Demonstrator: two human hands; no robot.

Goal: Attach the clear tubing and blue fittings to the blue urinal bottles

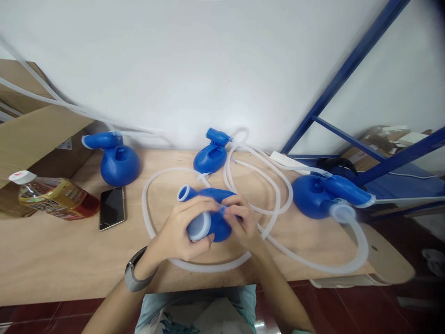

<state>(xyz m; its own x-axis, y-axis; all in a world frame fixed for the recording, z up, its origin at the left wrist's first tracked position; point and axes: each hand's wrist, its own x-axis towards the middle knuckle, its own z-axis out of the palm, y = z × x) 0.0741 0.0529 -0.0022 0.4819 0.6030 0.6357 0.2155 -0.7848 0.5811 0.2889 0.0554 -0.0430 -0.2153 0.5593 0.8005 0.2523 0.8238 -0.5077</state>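
Note:
A blue plastic urinal bottle [221, 228] lies tilted on the table in front of me, its round white-rimmed mouth [200, 226] facing me. My left hand [187, 227] is wrapped around it, fingers over the top and thumb below the mouth. A second, smaller blue tube opening [185, 192] points up left behind that hand. My right hand [243, 220] is closed in a pinch at the bottle's top, fingertips meeting the left fingers around a small piece too hidden to name. A loop of translucent hose [148, 218] lies around the bottle.
Similar blue bottles stand at left [120, 165], back [209, 157] and right [309, 197], with hoses attached. A tea drink bottle [60, 197], a phone [111, 208] and an open cardboard box [38, 139] are at left. A blue metal frame [347, 65] rises at right beside a stool [389, 255].

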